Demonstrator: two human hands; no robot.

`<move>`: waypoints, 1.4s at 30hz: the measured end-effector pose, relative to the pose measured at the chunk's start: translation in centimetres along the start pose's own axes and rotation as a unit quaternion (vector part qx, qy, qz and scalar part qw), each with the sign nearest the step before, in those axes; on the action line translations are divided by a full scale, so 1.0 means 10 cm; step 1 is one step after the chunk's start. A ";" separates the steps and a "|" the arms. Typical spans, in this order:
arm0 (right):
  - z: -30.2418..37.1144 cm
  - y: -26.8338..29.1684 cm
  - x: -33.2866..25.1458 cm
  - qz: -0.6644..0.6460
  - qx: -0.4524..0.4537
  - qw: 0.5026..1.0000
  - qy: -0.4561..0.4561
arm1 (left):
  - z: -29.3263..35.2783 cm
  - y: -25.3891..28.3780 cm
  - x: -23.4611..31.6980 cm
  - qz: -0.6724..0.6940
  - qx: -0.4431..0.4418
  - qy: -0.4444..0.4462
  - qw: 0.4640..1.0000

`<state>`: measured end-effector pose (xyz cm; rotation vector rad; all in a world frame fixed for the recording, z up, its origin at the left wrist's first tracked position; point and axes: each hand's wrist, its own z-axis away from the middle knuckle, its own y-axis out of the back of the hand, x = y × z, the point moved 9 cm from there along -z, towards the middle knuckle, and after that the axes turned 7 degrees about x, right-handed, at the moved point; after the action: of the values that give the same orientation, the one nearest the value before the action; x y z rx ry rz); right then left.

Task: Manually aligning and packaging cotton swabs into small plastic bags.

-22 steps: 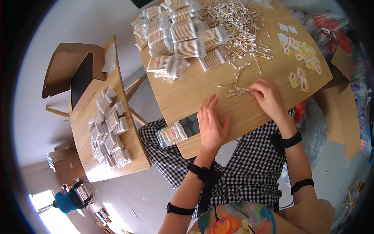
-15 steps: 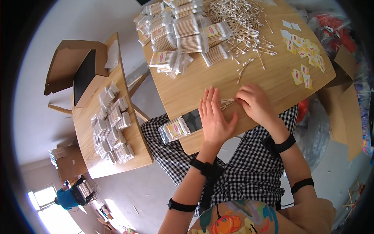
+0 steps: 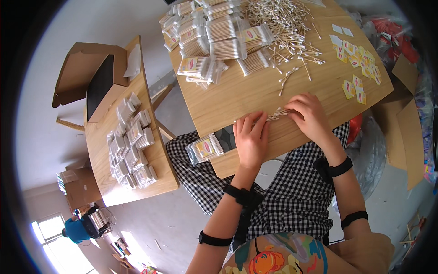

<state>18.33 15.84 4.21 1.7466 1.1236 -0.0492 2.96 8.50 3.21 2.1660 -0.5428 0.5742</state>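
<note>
A small bunch of cotton swabs (image 3: 277,114) lies between my hands, just above the near part of the wooden table. My left hand (image 3: 251,139) is closed over their left end with bent fingers, and a white tip shows past its index finger. From the other side my right hand (image 3: 309,119) pinches the right end between thumb and fingertips. Beside my left hand, a clear bag of cotton swabs with a yellow card (image 3: 205,147) rests at the table's edge, next to dark round-patterned pieces (image 3: 225,138). A few loose swabs (image 3: 287,78) lie beyond my hands.
Packed swab bags (image 3: 223,36) are stacked at the far left of the table (image 3: 237,98), beside a heap of loose swabs (image 3: 278,18). Yellow cards (image 3: 362,59) lie at right. A second table (image 3: 102,157) holds more packs and an open carton (image 3: 98,77). A person (image 3: 77,228) is far off.
My left hand has gone from flat, outstretched fingers to bent ones closed over the swabs. My right hand has shifted slightly right, and more of the bunch shows between the hands.
</note>
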 end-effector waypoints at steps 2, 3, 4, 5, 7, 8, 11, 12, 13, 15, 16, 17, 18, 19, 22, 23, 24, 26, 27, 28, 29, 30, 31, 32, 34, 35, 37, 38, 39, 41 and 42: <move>0.00 0.03 0.01 -0.006 0.012 1.000 -0.005 | 0.00 0.00 0.00 0.003 0.002 0.002 1.000; 0.00 0.03 0.01 -0.008 0.013 1.000 -0.006 | 0.00 0.01 0.00 0.005 0.003 0.003 1.000; 0.01 0.03 0.01 -0.010 0.013 1.000 -0.006 | 0.00 0.00 0.00 0.004 0.003 0.004 1.000; 0.01 0.04 0.01 0.001 0.015 1.000 0.001 | 0.01 0.00 -0.01 0.003 0.003 0.006 1.000; -0.01 0.09 0.00 0.022 0.017 0.999 0.016 | 0.03 0.00 -0.03 -0.002 0.001 0.008 1.000; -0.02 0.12 0.04 0.032 0.017 0.999 0.011 | 0.04 0.02 -0.04 -0.006 0.000 0.009 1.000; 0.01 0.27 0.22 0.062 0.025 0.998 -0.007 | 0.10 0.07 -0.07 -0.003 -0.006 0.013 1.000; 0.00 0.27 0.26 0.067 0.027 0.997 -0.015 | 0.12 0.08 -0.08 0.001 -0.008 0.015 1.000; -0.02 0.28 0.29 0.071 0.031 0.997 -0.023 | 0.12 0.08 -0.06 0.005 -0.011 0.006 1.000; -0.07 0.21 0.25 0.056 0.036 0.998 -0.023 | 0.11 0.08 -0.03 0.013 -0.016 -0.011 1.000; -0.12 0.11 0.15 0.039 0.036 0.998 -0.016 | 0.10 0.07 -0.02 0.013 -0.018 -0.013 1.000; -0.17 0.01 0.05 0.021 0.037 0.999 -0.010 | 0.09 0.07 -0.01 0.012 -0.019 -0.014 1.000; -0.20 -0.12 -0.05 0.002 0.018 1.000 0.002 | 0.09 0.06 0.01 0.012 -0.021 -0.016 1.000; -0.23 -0.26 -0.17 -0.020 -0.002 1.000 0.015 | 0.09 0.08 0.00 0.009 -0.020 -0.012 1.000; -0.20 -0.39 -0.30 -0.064 -0.050 0.997 -0.005 | 0.10 0.09 -0.03 0.005 -0.030 0.004 1.000; -0.18 -0.40 -0.31 -0.075 -0.065 0.995 -0.021 | 0.13 0.09 -0.02 0.005 -0.043 0.010 0.999; -0.18 -0.34 -0.23 -0.115 -0.051 0.989 -0.077 | 0.15 0.09 -0.01 0.006 -0.056 0.017 0.998; -0.11 -0.24 -0.04 -0.195 -0.024 0.962 -0.190 | 0.23 0.02 0.07 -0.049 -0.101 -0.012 0.994; -0.06 -0.15 0.05 -0.190 0.029 0.961 -0.199 | 0.26 -0.04 0.12 -0.076 -0.124 -0.026 0.989; -0.01 -0.09 0.14 -0.204 0.080 0.953 -0.210 | 0.27 -0.11 0.17 -0.094 -0.146 -0.028 0.984; 0.06 -0.06 0.23 -0.218 0.131 0.942 -0.221 | 0.28 -0.19 0.22 -0.112 -0.167 -0.030 0.979; 0.13 -0.01 0.32 -0.231 0.183 0.928 -0.231 | 0.29 -0.27 0.26 -0.130 -0.189 -0.032 0.973; 0.19 -0.02 0.35 -0.225 0.196 0.923 -0.241 | 0.29 -0.33 0.25 -0.151 -0.203 -0.039 0.967; 0.25 -0.01 0.35 -0.202 0.202 0.929 -0.234 | 0.27 -0.36 0.23 -0.161 -0.207 -0.039 0.964; 0.35 -0.01 0.34 -0.151 0.211 0.940 -0.221 | 0.22 -0.45 0.17 -0.176 -0.217 -0.038 0.959; 0.34 -0.01 0.30 -0.140 0.212 0.944 -0.211 | 0.16 -0.48 0.14 -0.184 -0.210 -0.040 0.959; 0.27 0.01 0.22 -0.117 0.215 0.951 -0.189 | -0.03 -0.57 0.07 -0.200 -0.193 -0.047 0.959; 0.27 0.01 0.21 -0.118 0.216 0.951 -0.188 | -0.10 -0.60 0.04 -0.204 -0.187 -0.048 0.960; 0.27 0.01 0.20 -0.121 0.218 0.950 -0.186 | -0.16 -0.62 0.02 -0.208 -0.181 -0.048 0.960; 0.28 0.04 0.22 -0.111 0.217 0.952 -0.185 | -0.16 -0.66 0.04 -0.208 -0.185 -0.051 0.959; 0.29 0.04 0.21 -0.104 0.214 0.953 -0.185 | -0.08 -0.62 0.08 -0.207 -0.195 -0.051 0.957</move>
<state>21.09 15.04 2.00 1.8794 1.0591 -0.7701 6.90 12.57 0.36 1.8586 -0.2173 0.1109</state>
